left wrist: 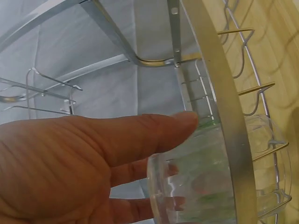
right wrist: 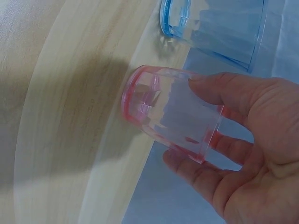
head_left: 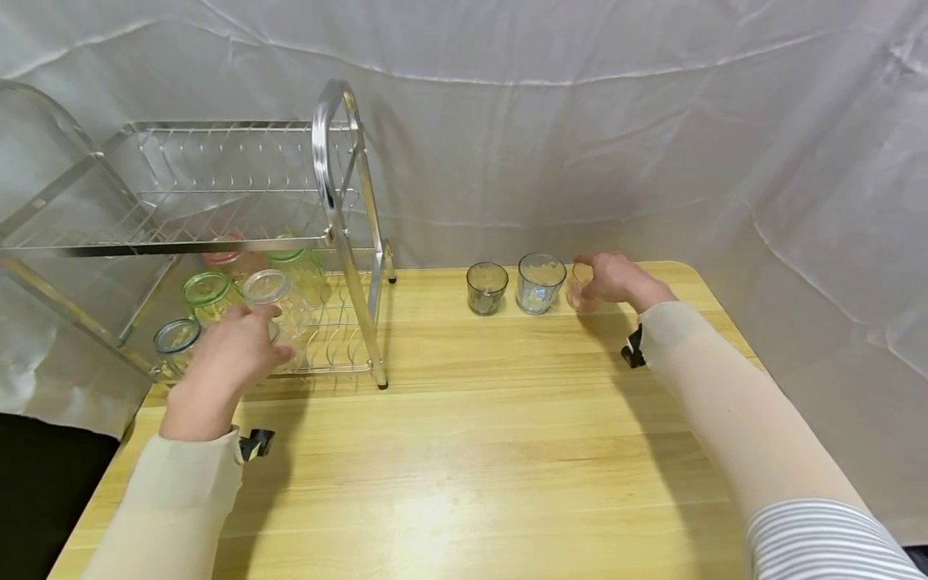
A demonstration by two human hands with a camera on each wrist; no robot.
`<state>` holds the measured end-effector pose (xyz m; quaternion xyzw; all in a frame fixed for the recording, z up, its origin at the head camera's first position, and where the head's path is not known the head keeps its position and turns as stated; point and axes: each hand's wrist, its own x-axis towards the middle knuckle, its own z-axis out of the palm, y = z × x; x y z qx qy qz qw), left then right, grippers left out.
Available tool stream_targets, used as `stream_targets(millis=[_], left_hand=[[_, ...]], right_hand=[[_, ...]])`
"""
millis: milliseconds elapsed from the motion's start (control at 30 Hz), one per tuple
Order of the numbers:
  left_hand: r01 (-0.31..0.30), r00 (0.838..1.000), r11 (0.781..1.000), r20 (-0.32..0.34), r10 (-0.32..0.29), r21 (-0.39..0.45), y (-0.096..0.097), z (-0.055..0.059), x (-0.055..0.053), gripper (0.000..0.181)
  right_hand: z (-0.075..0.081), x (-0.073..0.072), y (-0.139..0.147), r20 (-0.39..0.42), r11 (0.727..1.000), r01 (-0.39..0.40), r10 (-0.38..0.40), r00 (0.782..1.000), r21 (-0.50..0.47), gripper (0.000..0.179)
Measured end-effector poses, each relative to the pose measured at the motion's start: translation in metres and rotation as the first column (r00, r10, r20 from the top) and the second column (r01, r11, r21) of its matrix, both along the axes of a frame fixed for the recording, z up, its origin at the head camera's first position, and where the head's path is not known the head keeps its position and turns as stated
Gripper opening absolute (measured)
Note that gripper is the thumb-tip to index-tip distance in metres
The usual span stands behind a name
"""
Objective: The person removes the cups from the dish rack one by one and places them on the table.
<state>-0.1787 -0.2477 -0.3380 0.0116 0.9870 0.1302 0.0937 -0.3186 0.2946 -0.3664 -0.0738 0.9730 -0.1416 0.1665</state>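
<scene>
At the near right, a striped sleeve (head_left: 819, 538) was worn above a pale-covered forearm (head_left: 732, 395). At the far right of the counter (head_left: 449, 451), a pink glass (right wrist: 173, 109) was held in the grip of the right hand (head_left: 616, 278), its rim end pinched between thumb (right wrist: 208, 88) and fingers (right wrist: 189, 171). Just left of it, a blue-tinted glass (head_left: 540, 282) was stood upright, followed by a dark grey glass (head_left: 486, 287). At the left, a two-tier metal rack (head_left: 181, 248) was set on the counter. On its lower tier, a clear glass (left wrist: 201, 186) was clasped between thumb (left wrist: 163, 130) and fingers (left wrist: 131, 210) in the grip of the left hand (head_left: 235, 346), and green glasses (head_left: 210, 296), a red glass (head_left: 238, 262) and a blue-rimmed glass (head_left: 176, 338) were placed near it
</scene>
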Motion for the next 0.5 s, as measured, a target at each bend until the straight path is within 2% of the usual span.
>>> stream_targets(millis=[200,500], left_hand=[[-0.008,0.997,1.0,0.071,0.009,-0.004,-0.0017,-0.0021,-0.004,0.077],[0.019,0.999,1.0,0.044,-0.019,-0.006,-0.0029,0.0008,-0.005,0.07]], right_hand=[[0.0002,0.0003,-0.0007,0.002,1.0,-0.002,0.002,1.0,-0.004,0.083],[-0.0006,0.0009,0.0008,-0.008,1.0,-0.009,0.009,1.0,-0.004,0.082]])
